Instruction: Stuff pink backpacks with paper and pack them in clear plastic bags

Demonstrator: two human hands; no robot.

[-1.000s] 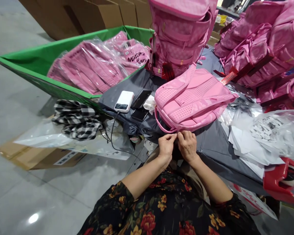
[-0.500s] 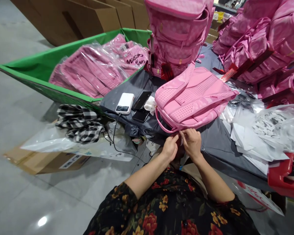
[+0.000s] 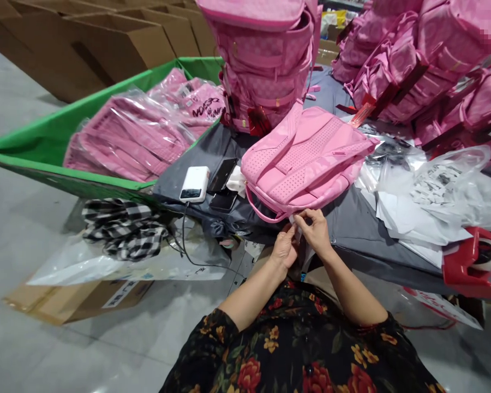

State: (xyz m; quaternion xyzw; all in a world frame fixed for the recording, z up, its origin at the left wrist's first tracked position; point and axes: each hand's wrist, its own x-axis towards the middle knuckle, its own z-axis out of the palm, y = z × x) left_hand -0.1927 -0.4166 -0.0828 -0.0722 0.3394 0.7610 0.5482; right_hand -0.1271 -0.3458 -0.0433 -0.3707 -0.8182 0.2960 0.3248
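Pink backpack (image 3: 306, 161) flat on grey sheet (image 3: 364, 229), back panel + straps up, lower edge just above both hands. R hand (image 3: 316, 232): thumb + forefinger pinching thin white strip (image 3: 296, 226) at backpack's lower edge, other fingers loosely curled, not spread. L hand (image 3: 285, 248): fingers curled up right beside same strip, whether gripping it or not, can't tell. On sheet, just L of backpack: white power bank (image 3: 195, 184) w/ black cable (image 3: 184, 234), 2 smartphones (image 3: 222, 175), white cloth (image 3: 235, 182). Directly behind: tall stack of pink backpacks (image 3: 265, 65); top R, more pink backpacks (image 3: 413, 65) piled up. Far L: green bin (image 3: 65, 125) w/ pink backpacks in clear plastic bags (image 3: 126, 136). R side: loose white papers (image 3: 417, 229), red tape dispenser (image 3: 466, 262). Black-white checked cloth (image 3: 123, 229) on plastic nr floor.
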